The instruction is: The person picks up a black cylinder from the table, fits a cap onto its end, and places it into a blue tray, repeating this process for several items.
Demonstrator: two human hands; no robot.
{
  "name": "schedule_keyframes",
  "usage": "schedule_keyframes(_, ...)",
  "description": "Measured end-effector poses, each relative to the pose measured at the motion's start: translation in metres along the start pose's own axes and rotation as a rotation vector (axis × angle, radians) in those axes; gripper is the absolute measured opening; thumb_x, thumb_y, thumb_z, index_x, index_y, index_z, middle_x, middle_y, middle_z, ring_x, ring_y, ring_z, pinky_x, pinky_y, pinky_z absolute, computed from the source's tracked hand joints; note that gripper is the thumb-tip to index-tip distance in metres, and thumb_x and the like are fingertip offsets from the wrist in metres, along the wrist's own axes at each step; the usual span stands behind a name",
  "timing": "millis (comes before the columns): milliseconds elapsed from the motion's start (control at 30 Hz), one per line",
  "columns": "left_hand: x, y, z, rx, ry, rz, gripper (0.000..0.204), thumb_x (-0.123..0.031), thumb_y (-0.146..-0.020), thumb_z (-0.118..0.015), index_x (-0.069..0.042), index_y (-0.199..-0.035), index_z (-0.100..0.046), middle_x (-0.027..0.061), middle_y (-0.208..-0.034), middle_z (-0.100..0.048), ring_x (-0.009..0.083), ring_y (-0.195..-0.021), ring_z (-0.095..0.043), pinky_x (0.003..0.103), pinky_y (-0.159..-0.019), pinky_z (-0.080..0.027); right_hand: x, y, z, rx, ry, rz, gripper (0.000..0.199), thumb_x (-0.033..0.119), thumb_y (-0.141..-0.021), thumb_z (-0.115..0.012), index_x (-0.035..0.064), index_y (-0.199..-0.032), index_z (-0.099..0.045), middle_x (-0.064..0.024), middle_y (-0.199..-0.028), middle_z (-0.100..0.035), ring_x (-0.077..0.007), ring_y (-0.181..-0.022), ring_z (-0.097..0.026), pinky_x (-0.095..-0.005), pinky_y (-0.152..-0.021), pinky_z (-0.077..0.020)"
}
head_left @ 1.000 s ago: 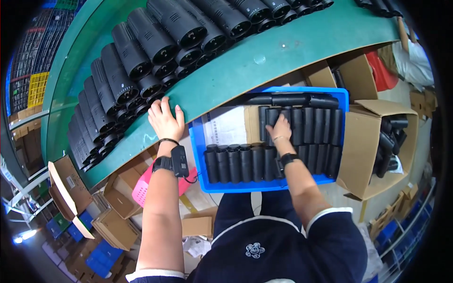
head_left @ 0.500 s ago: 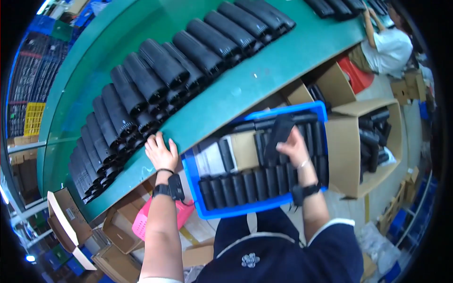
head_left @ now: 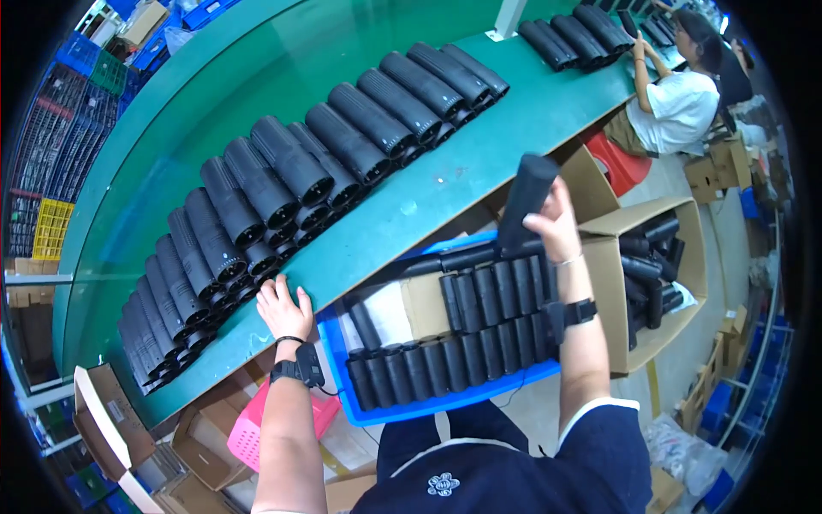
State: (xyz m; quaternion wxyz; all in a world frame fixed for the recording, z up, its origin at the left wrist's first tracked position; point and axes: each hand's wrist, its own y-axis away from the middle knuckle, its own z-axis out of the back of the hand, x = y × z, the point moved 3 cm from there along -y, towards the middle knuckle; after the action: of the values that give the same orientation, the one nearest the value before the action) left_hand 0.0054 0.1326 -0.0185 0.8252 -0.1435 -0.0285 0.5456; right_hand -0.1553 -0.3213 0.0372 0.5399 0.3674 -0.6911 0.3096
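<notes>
My right hand (head_left: 558, 227) grips a black cylindrical tube (head_left: 524, 193), raised above the far right part of a blue crate (head_left: 454, 411). The tube stands tilted, its top leaning right. Inside the crate, rows of similar black tubes lie side by side, along with a brown cardboard piece (head_left: 425, 306) and a white sheet (head_left: 387, 315). Resting flat on the front edge of the green table (head_left: 377, 240), my left hand (head_left: 287, 310) has its fingers spread and holds nothing. Just beyond it is a long stack of larger black ribbed cylinders (head_left: 291, 163).
An open cardboard box (head_left: 604, 300) of black parts stands right of the crate. Below my left arm sits a pink basket (head_left: 257, 428); open cardboard boxes (head_left: 111, 424) lie farther left. At far right a person (head_left: 681, 107) works beside the table, near a red stool (head_left: 623, 163).
My right hand has lifted the black tube up and away from the crate toward the table. My left hand stays on the table edge. The whole view has shifted slightly.
</notes>
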Motion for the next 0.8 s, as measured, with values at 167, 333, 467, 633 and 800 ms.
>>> schedule_keyframes(167, 0.001, -0.002, 0.005, 0.0, -0.003, -0.005, 0.04, -0.026, -0.08, -0.059, -0.006, -0.115, -0.054, 0.0165, -0.11, -0.049, 0.0339, -0.099, -0.048, 0.044, -0.084, -0.038, 0.014, -0.138, 0.057, -0.243, 0.36, -0.074, 0.065, 0.016, -0.074, -0.074, 0.0057, -0.13, -0.044, -0.0124, -0.1, -0.064, -0.0184, -0.092, -0.062, -0.0313, -0.078, -0.0505)
schedule_keyframes(333, -0.005, -0.004, -0.002, 0.018, 0.005, -0.003, 0.042, -0.025, -0.079, -0.059, -0.005, -0.115, -0.054, 0.0173, -0.109, -0.049, 0.0347, -0.099, -0.048, 0.044, -0.085, -0.038, 0.007, -0.268, 0.085, -0.328, 1.414, 0.156, 0.062, 0.028, -0.068, -0.079, 0.007, -0.119, -0.05, -0.0206, -0.1, -0.066, -0.0355, -0.096, -0.064, -0.0405, -0.083, -0.0501)
schedule_keyframes(467, 0.0, -0.003, -0.001, 0.015, 0.005, -0.008, 0.043, -0.024, -0.077, -0.06, -0.005, -0.115, -0.054, 0.0177, -0.109, -0.048, 0.0354, -0.099, -0.047, 0.045, -0.086, -0.038, 0.006, -0.317, 0.048, -0.248, 1.466, -0.027, 0.054, 0.025, -0.069, -0.079, 0.0058, -0.113, -0.053, -0.0204, -0.111, -0.063, -0.035, -0.106, -0.061, -0.0417, -0.091, -0.0478)
schedule_keyframes(633, -0.002, -0.007, -0.005, 0.041, 0.012, -0.002, 0.043, -0.023, -0.077, -0.06, -0.004, -0.115, -0.053, 0.0188, -0.111, -0.047, 0.0365, -0.1, -0.046, 0.046, -0.087, -0.037, -0.021, -0.356, 0.036, -0.128, 1.478, 0.203, 0.05, 0.024, -0.076, -0.075, 0.0112, -0.12, -0.054, -0.0213, -0.112, -0.063, -0.0346, -0.106, -0.06, -0.0401, -0.092, -0.048)
schedule_keyframes(800, -0.003, -0.011, -0.006, 0.053, 0.024, -0.004, 0.042, -0.021, -0.078, -0.059, -0.003, -0.115, -0.052, 0.0201, -0.113, -0.046, 0.0379, -0.101, -0.046, 0.046, -0.088, -0.037, -0.031, -0.377, 0.064, 0.132, 1.348, 0.06, 0.052, 0.031, -0.086, -0.065, 0.0164, -0.134, -0.051, -0.017, -0.119, -0.062, -0.0292, -0.108, -0.061, -0.0357, -0.092, -0.0477)
